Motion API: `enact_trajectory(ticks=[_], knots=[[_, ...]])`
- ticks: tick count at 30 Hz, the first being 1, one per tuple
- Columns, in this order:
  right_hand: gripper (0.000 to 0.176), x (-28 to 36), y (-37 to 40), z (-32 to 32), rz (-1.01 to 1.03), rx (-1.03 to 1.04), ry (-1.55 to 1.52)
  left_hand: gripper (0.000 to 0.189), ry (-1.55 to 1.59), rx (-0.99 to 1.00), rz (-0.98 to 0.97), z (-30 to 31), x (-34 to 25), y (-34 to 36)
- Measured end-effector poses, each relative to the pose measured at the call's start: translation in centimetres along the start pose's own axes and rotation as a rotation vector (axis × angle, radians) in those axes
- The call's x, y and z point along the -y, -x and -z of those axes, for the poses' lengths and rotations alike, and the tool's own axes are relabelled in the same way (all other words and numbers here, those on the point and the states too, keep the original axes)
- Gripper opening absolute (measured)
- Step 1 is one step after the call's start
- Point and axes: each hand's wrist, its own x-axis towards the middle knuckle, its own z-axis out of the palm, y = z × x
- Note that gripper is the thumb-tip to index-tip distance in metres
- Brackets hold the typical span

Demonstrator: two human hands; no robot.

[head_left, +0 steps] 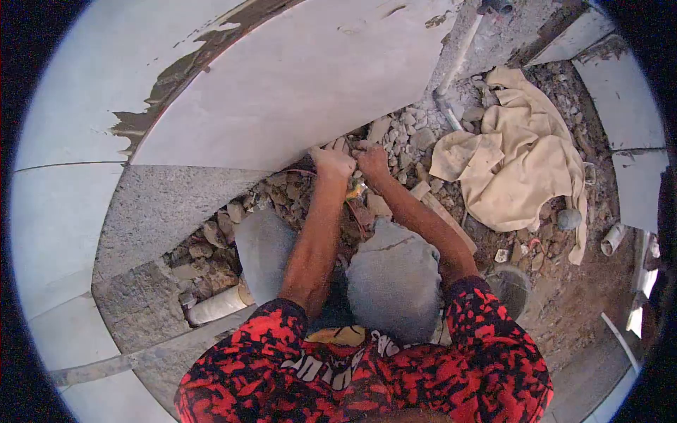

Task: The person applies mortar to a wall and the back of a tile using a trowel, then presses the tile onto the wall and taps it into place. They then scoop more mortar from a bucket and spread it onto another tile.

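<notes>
A large pale wall tile [296, 84] leans along the wall in front of me, its lower edge just above the rubble. My left hand [333, 159] is at that lower edge, fingers curled and pressed together. Close beside it on the right, my right hand [371, 159] is also closed, with its fingertips near the same edge. Whatever the fingers pinch, if anything, is too small or hidden to make out. Broken stones [416, 141] lie around and under both hands.
A beige cloth [522, 148] lies crumpled on the rubble at right. A wooden strip [448, 218] rests beside my right forearm. A grey pipe [462, 56] runs down the wall, and a white pipe [220, 304] lies at lower left. My grey-clad knee [395, 278] is between my arms.
</notes>
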Motion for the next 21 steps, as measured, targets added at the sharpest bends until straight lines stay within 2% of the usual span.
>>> enact_trajectory(ticks=[1,3,5,6,7,9,10,11,13,16,18,19,20,21], knots=[[0.033,0.2,-0.1,0.7,-0.008,0.002,0.004,0.089,0.001,-0.006,0.007,0.2,0.1,-0.4],[0.036,-0.3,0.1,3.0,-0.03,0.213,0.417,0.086,0.105,0.008,-0.044,-1.0,0.1,0.8],[0.035,-0.4,2.4,8.6,0.142,0.262,0.46,0.084,0.069,-0.041,0.032,0.4,0.0,-0.9],[0.034,0.0,3.7,11.6,0.043,0.397,0.598,0.083,0.026,-0.064,0.084,0.9,0.1,-1.3],[0.035,-2.0,5.5,13.4,0.051,0.376,0.624,0.083,0.046,-0.067,0.09,0.7,0.3,-1.6],[0.04,-10.3,10.0,15.3,-0.03,0.523,0.758,0.081,0.057,-0.029,0.086,1.0,0.2,-1.2],[0.042,-15.1,11.5,15.4,-0.114,0.677,0.87,0.081,0.078,-0.036,0.074,1.1,0.1,-0.9],[0.043,-17.3,13.4,16.3,-0.008,0.555,0.749,0.079,0.12,-0.048,0.057,0.8,0.2,-0.8],[0.044,-17.3,14.2,17.4,0.117,0.445,0.634,0.076,0.183,-0.055,0.027,0.3,0.1,-1.0],[0.046,-13.6,13.1,18.8,-0.04,0.555,0.754,0.073,0.201,-0.007,-0.022,0.3,0.3,-1.3],[0.048,-9.2,11.1,20.7,-0.066,0.601,0.884,0.07,0.338,0.046,-0.075,1.7,1.3,-2.7],[0.049,-6.7,9.9,21.5,-0.027,0.616,0.93,0.069,0.387,0.061,-0.092,2.4,1.7,-3.3],[0.044,-4.2,9.1,22.3,0.125,0.602,0.977,0.069,0.329,0.046,-0.056,2.9,1.8,-3.9],[0.044,-1.7,8.3,22.5,0.127,0.604,0.985,0.069,0.271,0.035,-0.02,3.0,1.8,-4.1]])
